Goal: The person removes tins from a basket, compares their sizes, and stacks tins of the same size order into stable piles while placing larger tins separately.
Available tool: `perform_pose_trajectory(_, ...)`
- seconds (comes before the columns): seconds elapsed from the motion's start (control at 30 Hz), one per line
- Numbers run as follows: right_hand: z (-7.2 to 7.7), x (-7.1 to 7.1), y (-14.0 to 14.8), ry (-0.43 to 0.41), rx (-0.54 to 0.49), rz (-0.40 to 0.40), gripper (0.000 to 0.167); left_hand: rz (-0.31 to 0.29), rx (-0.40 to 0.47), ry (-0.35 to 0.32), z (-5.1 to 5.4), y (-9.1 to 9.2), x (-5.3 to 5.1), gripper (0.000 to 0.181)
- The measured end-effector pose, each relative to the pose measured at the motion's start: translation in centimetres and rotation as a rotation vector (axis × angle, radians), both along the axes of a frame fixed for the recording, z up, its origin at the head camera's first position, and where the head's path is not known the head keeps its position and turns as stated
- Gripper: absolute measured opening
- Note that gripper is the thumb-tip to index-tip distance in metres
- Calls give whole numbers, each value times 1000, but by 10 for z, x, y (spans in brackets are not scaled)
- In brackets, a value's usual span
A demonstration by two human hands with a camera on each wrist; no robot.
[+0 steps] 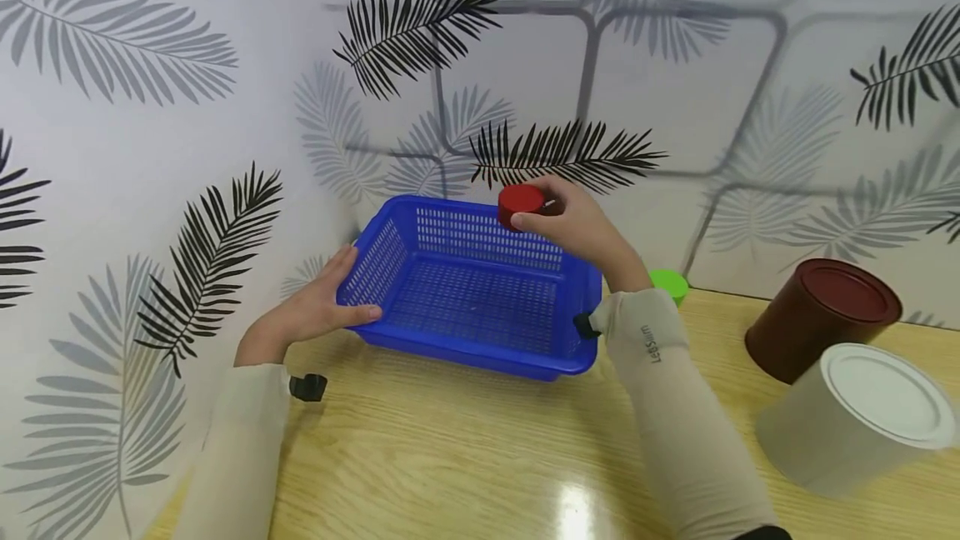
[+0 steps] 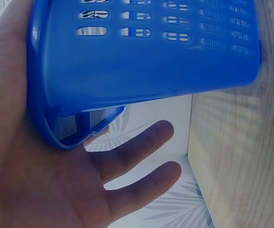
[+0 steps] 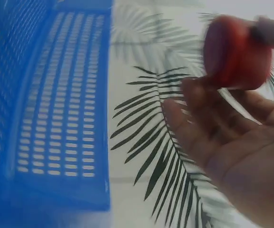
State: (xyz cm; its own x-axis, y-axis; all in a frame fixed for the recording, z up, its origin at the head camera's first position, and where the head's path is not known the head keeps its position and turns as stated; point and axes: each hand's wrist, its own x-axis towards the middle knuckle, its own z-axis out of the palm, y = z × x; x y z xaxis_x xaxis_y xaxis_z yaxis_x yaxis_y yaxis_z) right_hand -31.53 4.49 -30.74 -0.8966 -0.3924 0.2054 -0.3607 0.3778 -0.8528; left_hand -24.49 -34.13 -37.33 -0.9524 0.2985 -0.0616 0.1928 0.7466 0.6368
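My right hand (image 1: 566,215) pinches a short red cylinder (image 1: 521,201) between thumb and fingers, above the far right wall of a blue plastic basket (image 1: 457,359). In the right wrist view the red cylinder (image 3: 239,53) is slightly blurred, and some fingers of the hand (image 3: 241,152) stretch out below it. At the basket's left corner rests my left hand (image 1: 322,297), thumb over the near rim, the other fingers along the outside. The left wrist view shows two straight fingers of this hand (image 2: 46,185) reaching past the basket (image 2: 141,66) without touching it.
A green cylinder (image 1: 670,283) stands behind the right wrist, partly hidden. On the wooden table (image 1: 442,457), to the right, are a dark red lidded can (image 1: 821,319) and a white lidded can (image 1: 855,419). A leaf-patterned wall (image 1: 525,65) rises behind the basket.
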Motion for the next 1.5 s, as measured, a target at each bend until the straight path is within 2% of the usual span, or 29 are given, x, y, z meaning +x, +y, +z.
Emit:
perform_pose_trajectory(0.23,-14,19,42,-13,94,-53,56,-4,-14,7,2,-2,0,115)
perform_pose_trajectory(0.57,-52,43,75,-40,180,-159,67,-12,14,0,1,0,0,115)
perform_pose_trajectory(0.9,-51,58,107,1,305,-234,60,-26,9,-8,2,3,2,113)
perform_pose_trajectory(1.03,-49,60,122,6,336,-325,66,-31,4,-12,4,0,2,113)
perform_pose_trajectory(1.23,-55,56,138,-22,286,-484,71,-41,-21,-14,6,-2,3,113)
perform_pose_trajectory(1.37,-64,54,146,-43,274,-516,71,-39,-20,-14,3,-3,2,112)
perform_pose_trajectory(1.5,-70,53,152,-69,273,-514,71,-42,-9,-10,2,0,1,112)
